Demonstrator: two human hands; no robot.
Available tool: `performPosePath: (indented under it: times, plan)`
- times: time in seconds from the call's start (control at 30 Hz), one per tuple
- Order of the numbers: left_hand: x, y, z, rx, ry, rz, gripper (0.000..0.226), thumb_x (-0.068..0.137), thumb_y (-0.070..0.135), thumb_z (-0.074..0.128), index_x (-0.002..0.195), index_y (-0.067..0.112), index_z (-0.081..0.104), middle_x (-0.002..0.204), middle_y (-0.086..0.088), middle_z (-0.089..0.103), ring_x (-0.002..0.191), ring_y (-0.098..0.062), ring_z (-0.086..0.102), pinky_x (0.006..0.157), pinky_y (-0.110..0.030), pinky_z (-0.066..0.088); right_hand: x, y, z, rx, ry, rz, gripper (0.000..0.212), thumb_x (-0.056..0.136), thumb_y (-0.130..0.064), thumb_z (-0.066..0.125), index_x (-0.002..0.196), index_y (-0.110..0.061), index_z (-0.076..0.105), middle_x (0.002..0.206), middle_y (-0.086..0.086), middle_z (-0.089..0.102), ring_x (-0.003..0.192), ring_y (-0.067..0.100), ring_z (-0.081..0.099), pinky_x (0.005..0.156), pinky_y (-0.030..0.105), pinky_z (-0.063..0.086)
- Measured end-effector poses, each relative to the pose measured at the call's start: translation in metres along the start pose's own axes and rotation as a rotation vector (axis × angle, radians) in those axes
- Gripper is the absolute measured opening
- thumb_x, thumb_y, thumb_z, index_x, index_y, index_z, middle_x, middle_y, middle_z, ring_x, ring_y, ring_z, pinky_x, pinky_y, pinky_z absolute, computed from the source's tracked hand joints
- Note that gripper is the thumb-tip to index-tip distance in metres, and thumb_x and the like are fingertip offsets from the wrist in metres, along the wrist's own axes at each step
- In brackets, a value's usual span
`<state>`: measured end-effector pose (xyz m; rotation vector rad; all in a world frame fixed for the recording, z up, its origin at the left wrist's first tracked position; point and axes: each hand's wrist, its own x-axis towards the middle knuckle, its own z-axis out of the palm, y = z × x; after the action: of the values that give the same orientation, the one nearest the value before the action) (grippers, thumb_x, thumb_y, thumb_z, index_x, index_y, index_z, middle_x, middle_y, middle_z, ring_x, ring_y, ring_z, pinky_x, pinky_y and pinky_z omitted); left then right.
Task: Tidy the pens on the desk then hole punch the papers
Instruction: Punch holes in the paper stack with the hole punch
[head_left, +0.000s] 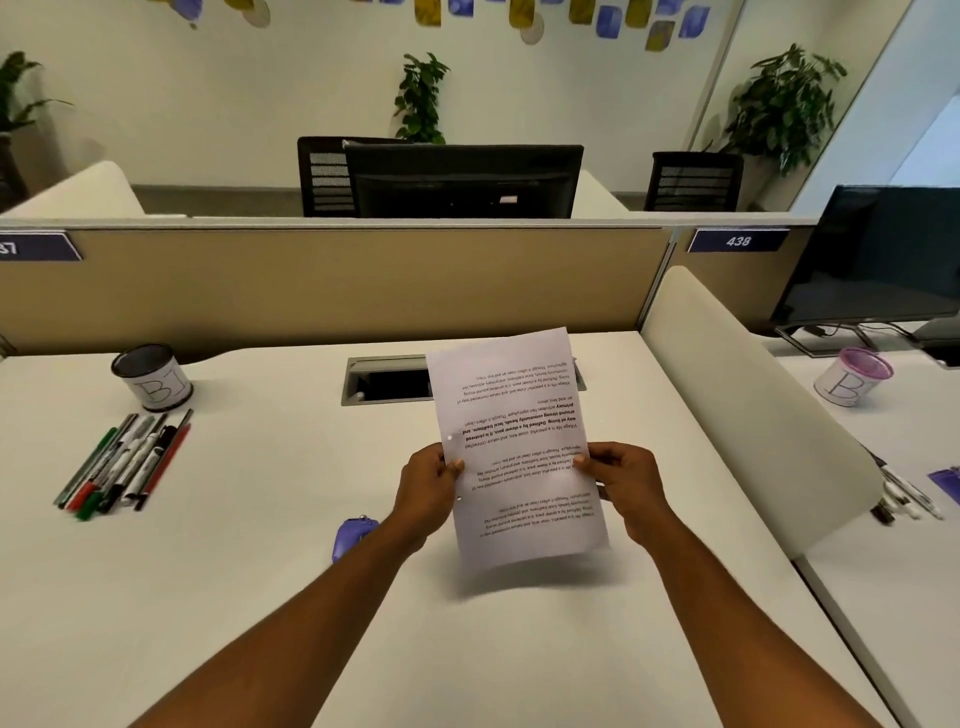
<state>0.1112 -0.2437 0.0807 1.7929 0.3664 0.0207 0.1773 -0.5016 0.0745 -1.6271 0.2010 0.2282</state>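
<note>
A printed paper sheet (514, 415) is held up above the white desk (260, 571), its text upside down to me, with two punched holes along its left edge. My left hand (426, 488) pinches the left edge and my right hand (621, 480) pinches the right edge. A purple hole punch (350, 535) lies on the desk just left of my left forearm, partly hidden by it. Several pens and markers (124, 460) lie in a neat diagonal row at the far left. Behind them stands a dark cup (150, 376) marked with a letter.
A cable slot (384, 382) is set into the desk behind the sheet. A beige partition (332, 286) closes the back. A white divider (748, 405) bounds the right side; beyond it are a pink-rimmed cup (852, 376), more pens (909, 501) and a monitor (878, 254).
</note>
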Motion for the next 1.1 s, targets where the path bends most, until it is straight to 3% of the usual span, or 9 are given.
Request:
performPosePath:
  times: [0.1,0.23,0.33,0.53,0.77,1.1]
  plan:
    - [0.01,-0.002,0.003,0.007,0.016,-0.075,0.022,0.1,0.012,0.054,0.117,0.008,0.067,0.116,-0.007,0.072,0.1,-0.027,0.069,0.092,-0.049,0.057,0.005,0.004,-0.006,-0.018,-0.006,0.028,0.015,0.085,-0.006,0.08,0.1,-0.008,0.078,0.095,0.007,0.081,0.087,0.028,0.078,0.073,0.042,0.064]
    - [0.024,-0.007,0.016,0.006,0.055,-0.151,0.015,0.096,0.013,0.061,0.106,0.006,0.07,0.107,-0.009,0.073,0.093,-0.029,0.071,0.086,-0.05,0.06,0.014,0.01,-0.018,-0.008,0.0,0.072,0.014,0.081,-0.004,0.082,0.095,-0.006,0.078,0.093,0.008,0.081,0.082,0.025,0.079,0.065,0.03,0.063]
    - [0.034,-0.008,0.028,-0.039,0.085,-0.221,0.007,0.089,0.012,0.072,0.093,0.006,0.071,0.098,-0.011,0.075,0.083,-0.027,0.074,0.076,-0.046,0.063,0.025,0.015,-0.031,-0.014,0.028,0.117,0.018,0.078,-0.003,0.085,0.094,-0.004,0.078,0.091,0.008,0.081,0.081,0.025,0.079,0.064,0.03,0.063]
    - [0.064,-0.008,0.061,-0.097,0.102,-0.344,0.023,0.074,0.011,0.087,0.087,0.002,0.069,0.091,-0.014,0.075,0.077,-0.032,0.075,0.073,-0.047,0.064,0.054,0.025,-0.061,-0.045,0.121,0.169,0.023,0.07,-0.006,0.092,0.089,-0.008,0.078,0.085,0.006,0.081,0.074,0.024,0.079,0.058,0.027,0.061]
    - [0.094,-0.015,0.098,-0.02,0.129,-0.388,0.025,0.07,0.017,0.09,0.075,0.01,0.067,0.08,-0.008,0.074,0.065,-0.025,0.073,0.073,-0.045,0.064,0.088,0.042,-0.082,-0.157,0.17,0.211,0.023,0.068,-0.009,0.093,0.086,-0.011,0.081,0.084,0.005,0.081,0.076,0.027,0.079,0.08,0.046,0.065]
    - [0.124,-0.025,0.114,0.129,0.152,-0.407,0.03,0.067,0.02,0.091,0.074,0.016,0.062,0.074,-0.002,0.07,0.059,-0.024,0.072,0.068,-0.044,0.064,0.121,0.052,-0.081,-0.289,0.187,0.222,0.021,0.065,-0.013,0.095,0.079,-0.018,0.081,0.079,0.001,0.081,0.073,0.024,0.079,0.079,0.049,0.065]
